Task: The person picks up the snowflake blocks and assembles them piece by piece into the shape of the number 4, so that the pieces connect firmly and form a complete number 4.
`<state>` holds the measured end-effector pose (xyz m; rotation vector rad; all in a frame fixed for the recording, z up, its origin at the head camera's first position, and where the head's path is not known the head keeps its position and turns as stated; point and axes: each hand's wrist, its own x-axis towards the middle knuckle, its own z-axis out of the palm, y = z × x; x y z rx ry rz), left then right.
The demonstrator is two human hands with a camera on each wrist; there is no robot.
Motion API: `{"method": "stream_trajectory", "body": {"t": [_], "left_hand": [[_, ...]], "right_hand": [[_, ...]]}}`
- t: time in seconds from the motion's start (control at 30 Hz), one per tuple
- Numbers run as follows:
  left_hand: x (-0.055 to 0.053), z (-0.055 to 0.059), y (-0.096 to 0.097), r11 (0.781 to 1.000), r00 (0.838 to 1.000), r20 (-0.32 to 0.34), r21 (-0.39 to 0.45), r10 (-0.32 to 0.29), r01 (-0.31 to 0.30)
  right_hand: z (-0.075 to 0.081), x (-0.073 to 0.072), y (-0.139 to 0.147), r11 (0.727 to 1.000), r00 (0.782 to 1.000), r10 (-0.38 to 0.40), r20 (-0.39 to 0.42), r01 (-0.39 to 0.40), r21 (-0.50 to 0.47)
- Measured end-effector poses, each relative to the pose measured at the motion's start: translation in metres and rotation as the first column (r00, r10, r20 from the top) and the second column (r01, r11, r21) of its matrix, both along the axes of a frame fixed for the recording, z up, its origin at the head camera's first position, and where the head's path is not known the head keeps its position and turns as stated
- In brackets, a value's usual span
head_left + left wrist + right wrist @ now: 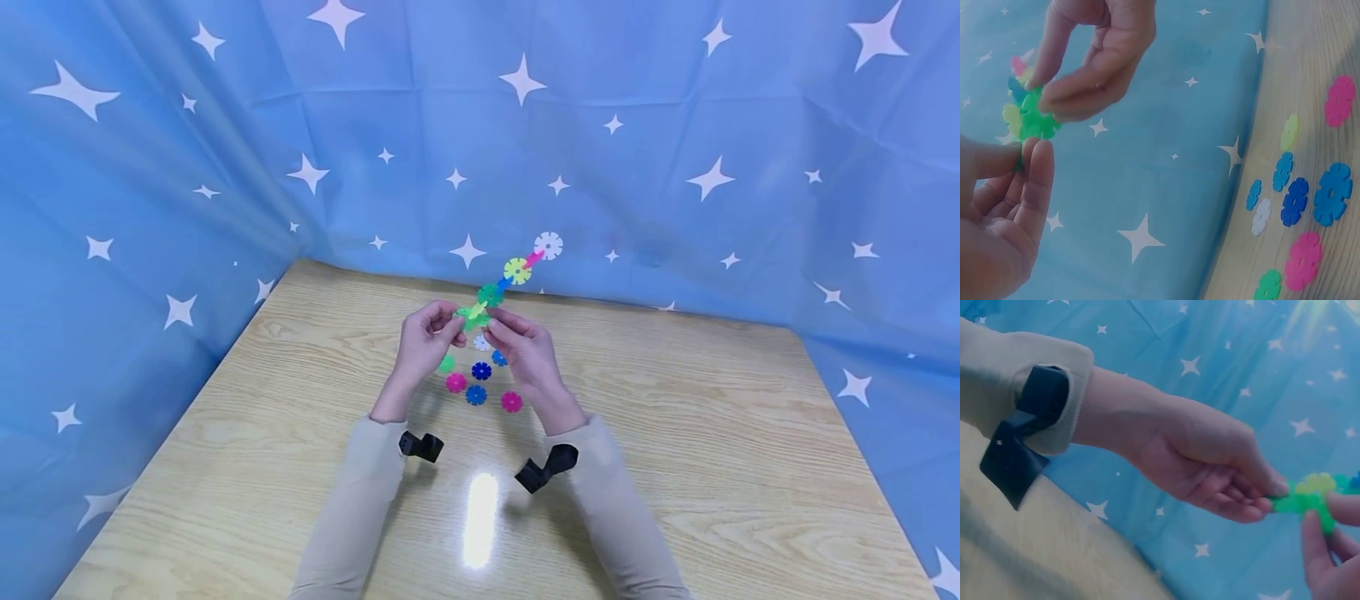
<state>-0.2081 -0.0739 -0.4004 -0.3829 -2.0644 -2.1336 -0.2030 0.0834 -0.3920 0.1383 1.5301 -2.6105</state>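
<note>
Both hands meet above the table at the near end of a chain of interlocking notched plastic discs. My left hand (422, 340) pinches the bright green disc part (1038, 119) of this end between thumb and fingers. From the other side my right hand (531, 354) pinches the same green end; it looks blurred in the left wrist view. Away from the hands the chain slants up through a darker green disc (490, 295), a blue one, a yellow disc (517, 271), a pink one and a white disc (549, 245). Fingers partly hide the green end.
Several loose discs lie on the wooden table (675, 433) below the hands, among them a dark blue disc (481, 371), a blue disc (476, 395) and a pink disc (512, 402). A blue star-patterned cloth (645, 192) hangs behind. Black camera mounts (547, 468) sit on both wrists.
</note>
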Motion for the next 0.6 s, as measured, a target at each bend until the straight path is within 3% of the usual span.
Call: {"method": "stream_trajectory", "body": {"t": [0.23, 0.47, 0.6], "left_hand": [[0.002, 0.003, 0.007, 0.998, 0.999, -0.001, 0.047, 0.049, -0.048], [0.002, 0.003, 0.01, 0.993, 0.996, 0.008, 0.08, 0.09, -0.091], [0.0, 0.001, 0.012, 0.993, 0.995, -0.003, 0.06, 0.104, -0.103]], "right_hand": [[-0.012, 0.0, -0.011, 0.991, 0.99, -0.12, -0.074, 0.115, -0.069], [-0.015, 0.002, -0.016, 0.981, 0.958, -0.171, -0.229, 0.188, 0.054], [-0.018, 0.001, -0.017, 0.976, 0.946, -0.172, -0.274, 0.201, 0.081]]}}
